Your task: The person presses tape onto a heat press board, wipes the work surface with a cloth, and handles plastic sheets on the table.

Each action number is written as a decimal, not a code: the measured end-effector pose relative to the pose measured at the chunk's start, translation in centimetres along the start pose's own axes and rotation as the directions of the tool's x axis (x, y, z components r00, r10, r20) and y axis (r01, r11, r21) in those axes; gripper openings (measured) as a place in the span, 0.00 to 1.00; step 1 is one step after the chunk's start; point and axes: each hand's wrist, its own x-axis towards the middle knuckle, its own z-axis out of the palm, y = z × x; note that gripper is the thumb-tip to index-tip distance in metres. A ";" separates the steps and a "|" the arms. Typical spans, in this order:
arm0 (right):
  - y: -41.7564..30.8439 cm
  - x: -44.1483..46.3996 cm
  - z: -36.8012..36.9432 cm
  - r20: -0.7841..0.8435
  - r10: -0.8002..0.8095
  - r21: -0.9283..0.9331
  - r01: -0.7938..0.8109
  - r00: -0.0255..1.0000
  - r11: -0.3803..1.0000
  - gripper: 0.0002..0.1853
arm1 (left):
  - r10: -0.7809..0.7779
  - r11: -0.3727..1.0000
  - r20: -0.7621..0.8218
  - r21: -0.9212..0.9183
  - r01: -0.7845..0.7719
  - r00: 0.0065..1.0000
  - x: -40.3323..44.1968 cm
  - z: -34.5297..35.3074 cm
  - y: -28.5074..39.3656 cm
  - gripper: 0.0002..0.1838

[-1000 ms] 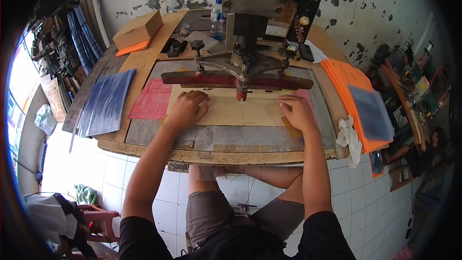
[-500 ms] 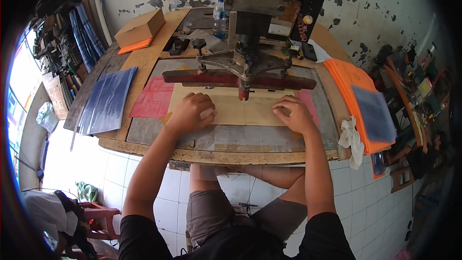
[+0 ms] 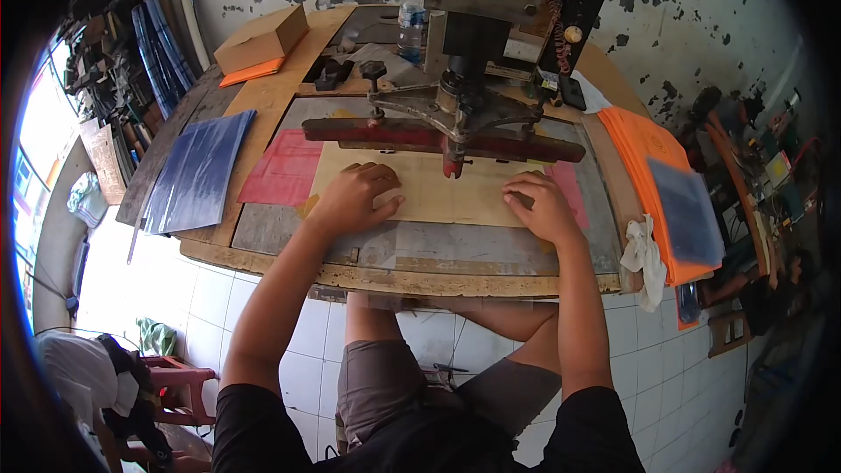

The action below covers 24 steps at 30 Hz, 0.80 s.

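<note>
A pale yellow sheet (image 3: 447,201) lies flat on the press bed, below the red-edged bar (image 3: 385,136) of a heavy metal press (image 3: 455,105). On the sheet's left part rests my left hand (image 3: 357,199), palm down, its fingers bent forward and the thumb spread apart. My right hand (image 3: 543,208) lies at the sheet's right end, open, with fingers loosely curved and a gap beside the thumb. Pink-red sheet material (image 3: 285,168) shows beyond the sheet's left end, and a pink piece (image 3: 569,193) beyond the right. Part of the sheet's far edge is hidden under the bar.
Clear plastic sheets (image 3: 200,173) lie on the left of the table. An orange stack (image 3: 635,158) carries more plastic sheets (image 3: 681,210) at right, near a white cloth (image 3: 644,258). Behind are a cardboard box (image 3: 261,39), a water bottle (image 3: 410,26) and a phone (image 3: 572,94).
My left hand has flattened a little and its thumb has stretched out over the sheet. My right hand stays almost where it was. The camera view has shifted slightly.
</note>
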 end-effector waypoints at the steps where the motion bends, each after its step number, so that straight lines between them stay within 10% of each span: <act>1: 0.0 0.0 0.0 0.001 0.004 -0.002 -0.004 1.000 1.000 0.08 | -0.006 1.000 0.006 0.010 0.006 1.000 0.0 0.0 -0.1 0.16; 24: 0.7 -0.3 0.3 0.000 0.028 -0.019 -0.028 1.000 0.999 0.10 | -0.061 0.997 0.037 0.046 0.059 0.997 -0.2 0.0 -0.1 0.16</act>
